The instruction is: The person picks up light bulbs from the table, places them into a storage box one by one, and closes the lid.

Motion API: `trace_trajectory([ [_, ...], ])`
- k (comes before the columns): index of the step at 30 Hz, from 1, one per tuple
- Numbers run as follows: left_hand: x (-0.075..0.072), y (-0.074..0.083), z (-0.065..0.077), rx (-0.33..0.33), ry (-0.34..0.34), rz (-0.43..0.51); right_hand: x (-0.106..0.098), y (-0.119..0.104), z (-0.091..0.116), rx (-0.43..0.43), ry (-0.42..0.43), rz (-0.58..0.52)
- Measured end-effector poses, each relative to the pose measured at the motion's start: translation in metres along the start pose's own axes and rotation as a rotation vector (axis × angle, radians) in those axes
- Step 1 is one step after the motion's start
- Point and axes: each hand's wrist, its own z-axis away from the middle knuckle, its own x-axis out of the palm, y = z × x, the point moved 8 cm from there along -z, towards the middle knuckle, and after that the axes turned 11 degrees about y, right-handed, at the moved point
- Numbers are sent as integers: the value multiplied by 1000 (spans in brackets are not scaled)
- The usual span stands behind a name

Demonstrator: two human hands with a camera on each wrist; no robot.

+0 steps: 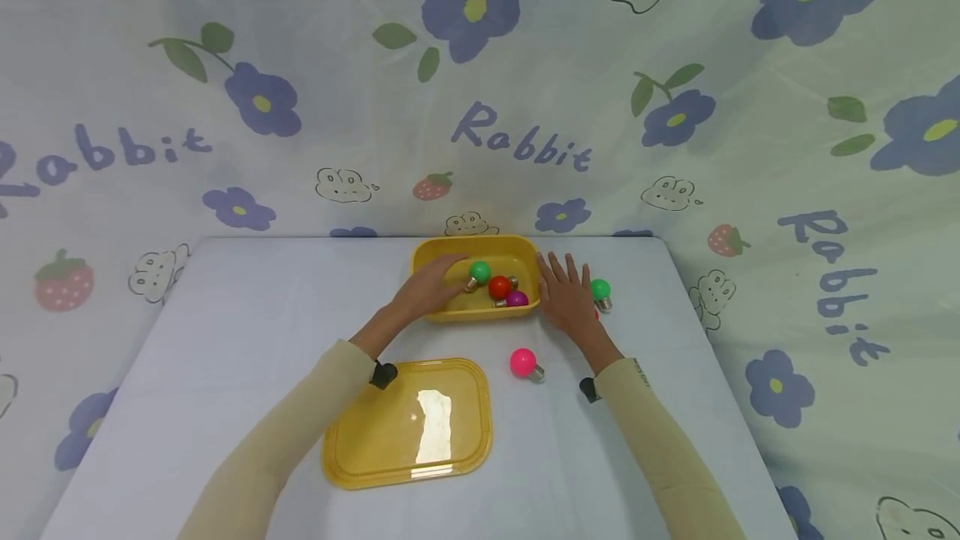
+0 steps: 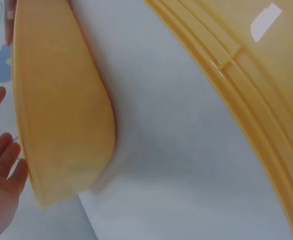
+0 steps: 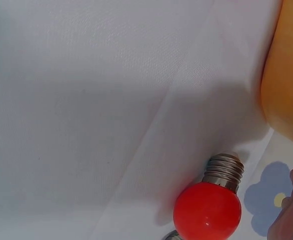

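A yellow plastic box (image 1: 480, 315) stands at the table's far edge. Inside it lie a green light bulb (image 1: 480, 272), a red bulb (image 1: 499, 287) and a purple bulb (image 1: 517, 299). My left hand (image 1: 429, 286) reaches over the box's left end, thumb and fingers apart above the inside; in the left wrist view its fingertips are by the rim. My right hand (image 1: 567, 298) lies with extended fingers against the right end. Just right of that hand is another green bulb (image 1: 601, 290); a second red bulb (image 3: 207, 211), mostly hidden in the head view, lies beneath it.
Nearer the front, a pink bulb (image 1: 523, 362) lies on the white table. Left of it is a flat yellow lid or tray (image 1: 375, 448), partly under the left forearm. A patterned cloth (image 1: 525, 82) hangs behind the table and along its sides.
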Motion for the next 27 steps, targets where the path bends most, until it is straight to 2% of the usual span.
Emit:
trace_trajectory([
  [9,-21,-12,17,104,134,-246,3,1,1,-6,9,11],
  [12,-22,-21,20,71,146,-296,3,1,1,-7,14,18],
  [15,-22,-32,22,12,139,-324,3,1,2,-7,10,19],
  [20,-21,-46,24,-85,106,-363,2,0,2,-10,5,23],
  [27,-16,-54,24,-136,49,-394,1,0,2,-10,6,6],
])
